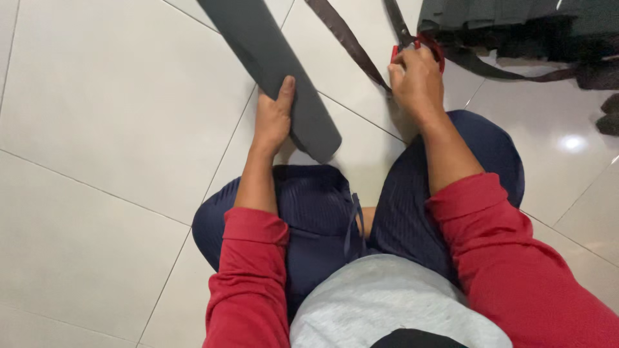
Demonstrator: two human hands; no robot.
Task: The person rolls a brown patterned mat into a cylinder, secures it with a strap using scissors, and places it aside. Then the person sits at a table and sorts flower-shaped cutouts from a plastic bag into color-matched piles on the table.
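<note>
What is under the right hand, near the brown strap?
Under the right hand a red tool shows only at its edges, beside the brown strap on the white tile floor. The hand covers the rest, so its kind cannot be told.

I see a white tiled floor [97, 129], glossy, grout lines running diagonally. A long dark grey padded panel [271, 58] lies on it at upper centre, brown straps [348, 42] beside it, and dark fabric, maybe a bag [516, 26], at upper right.
</note>
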